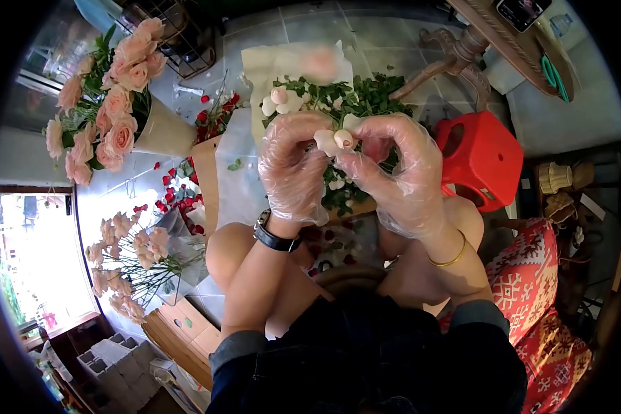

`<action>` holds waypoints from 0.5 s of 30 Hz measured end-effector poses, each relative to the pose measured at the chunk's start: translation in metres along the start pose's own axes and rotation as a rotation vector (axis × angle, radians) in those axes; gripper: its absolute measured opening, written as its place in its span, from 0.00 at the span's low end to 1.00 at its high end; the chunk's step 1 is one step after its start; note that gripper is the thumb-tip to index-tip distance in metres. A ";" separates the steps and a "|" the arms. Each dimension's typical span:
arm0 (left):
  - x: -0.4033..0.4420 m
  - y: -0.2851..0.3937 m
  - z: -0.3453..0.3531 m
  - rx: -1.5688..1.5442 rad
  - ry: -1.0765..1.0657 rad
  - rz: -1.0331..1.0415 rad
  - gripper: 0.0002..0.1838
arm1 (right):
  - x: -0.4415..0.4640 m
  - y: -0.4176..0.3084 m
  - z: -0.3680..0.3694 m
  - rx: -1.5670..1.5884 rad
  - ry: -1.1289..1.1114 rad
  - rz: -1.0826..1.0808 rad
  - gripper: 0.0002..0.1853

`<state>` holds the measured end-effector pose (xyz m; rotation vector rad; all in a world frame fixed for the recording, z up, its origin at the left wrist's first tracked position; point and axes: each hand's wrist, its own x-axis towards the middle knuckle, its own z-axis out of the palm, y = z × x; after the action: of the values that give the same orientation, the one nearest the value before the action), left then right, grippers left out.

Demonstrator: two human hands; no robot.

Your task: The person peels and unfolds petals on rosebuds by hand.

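Both of my hands wear clear plastic gloves and meet around a small white rose [343, 139]. My left hand [293, 165] is closed, its fingertips pressed on the left side of the bloom and its loose outer petal. From the right, my right hand [397, 169] curls in, fingers and thumb pinching at the flower's other side. Just behind my hands, green leafy stems [376, 96] lie in a bunch, and pale rosebuds [279, 95] show at its upper left. Much of the stem under the rose is hidden by my fingers.
Pink roses [119, 103] fill a white bucket [165, 131] at upper left, with peach roses [127, 245] below. Red petals [176, 196] litter the tiled floor. A red stool [486, 155] stands right, near a wooden table leg [455, 52]. A patterned red cushion [531, 283] is lower right.
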<state>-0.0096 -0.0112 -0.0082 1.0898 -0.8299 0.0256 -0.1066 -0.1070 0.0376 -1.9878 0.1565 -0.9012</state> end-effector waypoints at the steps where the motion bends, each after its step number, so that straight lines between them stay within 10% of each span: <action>1: 0.000 -0.001 -0.001 -0.002 0.004 -0.007 0.11 | 0.001 0.001 0.001 0.002 0.012 -0.032 0.14; 15: 0.000 -0.006 -0.003 0.042 -0.044 -0.007 0.11 | 0.001 0.006 0.006 0.063 0.033 -0.002 0.11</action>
<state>-0.0052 -0.0114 -0.0135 1.1365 -0.8677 0.0131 -0.1009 -0.1069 0.0314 -1.9157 0.1427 -0.9297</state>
